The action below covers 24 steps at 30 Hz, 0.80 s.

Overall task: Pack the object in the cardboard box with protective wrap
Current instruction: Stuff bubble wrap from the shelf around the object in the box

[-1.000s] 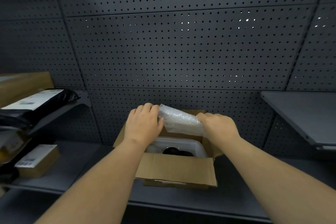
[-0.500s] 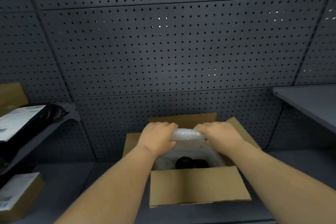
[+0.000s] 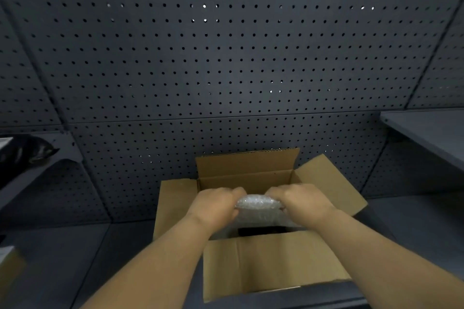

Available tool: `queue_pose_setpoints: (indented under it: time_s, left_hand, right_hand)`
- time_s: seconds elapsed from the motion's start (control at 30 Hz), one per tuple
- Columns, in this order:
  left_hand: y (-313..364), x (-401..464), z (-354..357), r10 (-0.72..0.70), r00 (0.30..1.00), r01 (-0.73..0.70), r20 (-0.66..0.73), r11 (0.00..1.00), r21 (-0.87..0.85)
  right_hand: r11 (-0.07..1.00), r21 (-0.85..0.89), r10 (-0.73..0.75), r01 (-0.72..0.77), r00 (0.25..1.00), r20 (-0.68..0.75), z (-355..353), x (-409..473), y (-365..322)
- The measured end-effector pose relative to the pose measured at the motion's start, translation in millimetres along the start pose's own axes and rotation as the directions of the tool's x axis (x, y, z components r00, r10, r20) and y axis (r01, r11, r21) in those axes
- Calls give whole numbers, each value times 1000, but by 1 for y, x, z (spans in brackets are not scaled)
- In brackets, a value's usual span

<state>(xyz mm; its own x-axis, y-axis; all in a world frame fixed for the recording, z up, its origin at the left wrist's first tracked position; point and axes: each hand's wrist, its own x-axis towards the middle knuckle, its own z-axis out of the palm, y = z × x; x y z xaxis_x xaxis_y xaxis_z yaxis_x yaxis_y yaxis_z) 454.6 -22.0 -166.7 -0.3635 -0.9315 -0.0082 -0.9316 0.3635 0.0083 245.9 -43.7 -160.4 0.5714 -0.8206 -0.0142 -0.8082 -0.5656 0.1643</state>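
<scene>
Clear bubble wrap (image 3: 258, 204) is clamped at both ends: my left hand (image 3: 216, 208) grips its left end, my right hand (image 3: 302, 204) its right end, fingers curled over the top. A second ago I held this roll higher, above the rim; it has since come down and now sits low in the mouth of the box (image 3: 271, 263), lower centre of the frame. I judge the padding step to be nearly complete, with pressing the wrap flat and closing the flaps remaining. The object (image 3: 263, 231) shows only as a dark strip beneath the wrap; its shape cannot be determined. Count: one box with four flaps open, one roll of wrap, two hands, one object. A black bag (image 3: 27, 150) lies on a shelf (image 3: 60, 160) at the left edge, in front of the pegboard (image 3: 226, 57).
</scene>
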Motion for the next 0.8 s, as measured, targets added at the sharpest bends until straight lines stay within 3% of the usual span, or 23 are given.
queue_pose_setpoints:
  time_s: [0.13, 0.23, 0.43, 0.63, 0.8]
  left_hand:
    - [2, 0, 12, 26, 993, -23, 115, 1000, -20]
    - [3, 4, 19, 41, 968, -13, 249, 994, -112]
    - [2, 8, 29, 30, 911, 88, 412, 961, -264]
    - [3, 12, 33, -4, 835, 226, 550, 914, -337]
    - [5, 15, 36, -86, 795, 405, 601, 813, -419]
  right_hand:
    - [998, 59, -16, 7, 989, 149, 7, 1, 1]
    - [979, 198, -1, -56, 961, 278, 13, 4, 5]
    - [919, 344, -16, -191, 855, 518, 17, 13, 8]
    - [880, 370, 9, -299, 788, 616, 25, 22, 5]
    - [888, 345, 3, -305, 753, 658, 33, 29, 5]
